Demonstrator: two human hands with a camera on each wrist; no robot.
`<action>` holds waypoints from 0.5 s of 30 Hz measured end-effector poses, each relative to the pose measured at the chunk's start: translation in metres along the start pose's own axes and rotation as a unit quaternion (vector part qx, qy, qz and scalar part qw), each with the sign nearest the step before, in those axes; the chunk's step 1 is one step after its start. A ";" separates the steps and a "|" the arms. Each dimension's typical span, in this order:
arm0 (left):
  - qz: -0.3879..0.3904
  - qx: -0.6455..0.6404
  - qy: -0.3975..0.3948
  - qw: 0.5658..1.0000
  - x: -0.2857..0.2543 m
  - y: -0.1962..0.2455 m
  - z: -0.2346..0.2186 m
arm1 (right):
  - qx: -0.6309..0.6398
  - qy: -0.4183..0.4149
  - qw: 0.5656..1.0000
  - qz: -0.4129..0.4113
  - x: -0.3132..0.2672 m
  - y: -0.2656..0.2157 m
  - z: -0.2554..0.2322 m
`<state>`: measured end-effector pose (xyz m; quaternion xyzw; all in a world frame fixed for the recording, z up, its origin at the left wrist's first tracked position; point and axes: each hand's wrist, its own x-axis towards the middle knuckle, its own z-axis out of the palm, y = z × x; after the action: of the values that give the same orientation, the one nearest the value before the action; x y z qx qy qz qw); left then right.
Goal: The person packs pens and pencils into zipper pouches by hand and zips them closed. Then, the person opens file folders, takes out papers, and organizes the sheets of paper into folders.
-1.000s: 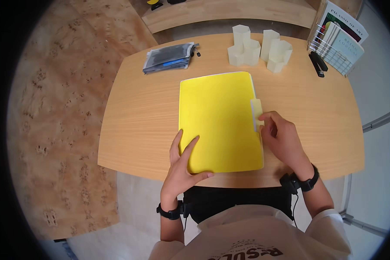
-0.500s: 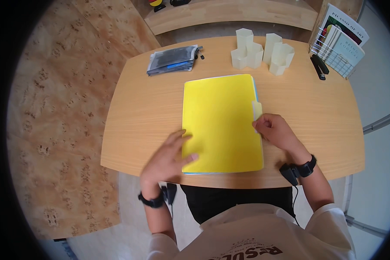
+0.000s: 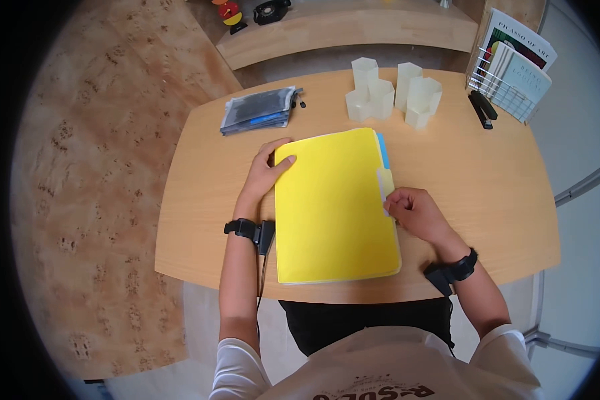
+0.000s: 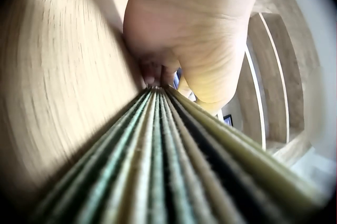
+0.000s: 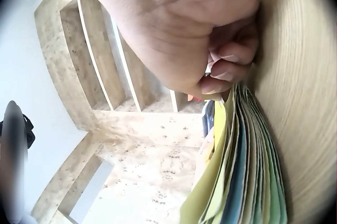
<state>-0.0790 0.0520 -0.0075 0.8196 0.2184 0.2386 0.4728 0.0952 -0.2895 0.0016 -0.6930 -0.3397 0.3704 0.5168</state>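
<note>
Folder [image 3: 333,213] lay near tabletop's [image 3: 476,193] front edge. Our right hand's [image 3: 417,213] fingers pinched its side tab [image 3: 386,181]; left hand's [image 3: 264,176] gripped the opposite side. We judged opening in hand, next needing an even cover lift.

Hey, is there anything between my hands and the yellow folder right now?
Nothing visible. Your left hand grips the yellow folder near its far left corner, and your right hand pinches its right edge by the tab. The hexagonal holders stand beyond it.
</note>
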 end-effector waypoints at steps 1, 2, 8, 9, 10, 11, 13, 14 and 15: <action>-0.005 -0.001 -0.002 1.000 -0.003 0.000 0.001 | 0.001 -0.001 1.000 0.005 0.001 0.002 0.000; -0.009 -0.045 -0.004 0.999 -0.005 0.001 0.001 | 0.014 -0.005 1.000 0.003 0.001 0.003 0.000; 0.000 -0.073 0.011 0.997 -0.009 -0.001 0.000 | 0.100 -0.021 0.994 0.026 0.005 0.009 -0.003; 0.009 -0.064 0.016 0.998 -0.009 -0.005 -0.001 | 0.138 -0.023 0.989 0.039 0.006 0.008 -0.003; 0.008 -0.065 0.018 0.998 -0.009 -0.006 -0.001 | 0.136 -0.025 0.990 0.040 0.006 0.008 -0.004; 0.008 -0.071 0.020 0.997 -0.009 -0.006 -0.001 | 0.143 -0.024 0.989 0.040 0.006 0.007 -0.004; 0.008 -0.077 0.023 0.997 -0.008 -0.007 -0.001 | 0.150 -0.024 0.988 0.041 0.003 0.002 -0.007; 0.009 -0.090 0.017 0.996 -0.007 -0.009 -0.001 | 0.147 -0.011 0.987 0.058 0.001 -0.004 -0.009; 0.010 -0.102 0.012 0.995 -0.007 -0.010 -0.002 | 0.143 0.001 0.987 0.074 0.000 -0.007 -0.011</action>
<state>-0.0871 0.0534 -0.0168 0.7662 0.1899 0.2743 0.5492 0.1041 -0.2936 0.0101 -0.6356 -0.2299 0.4518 0.5823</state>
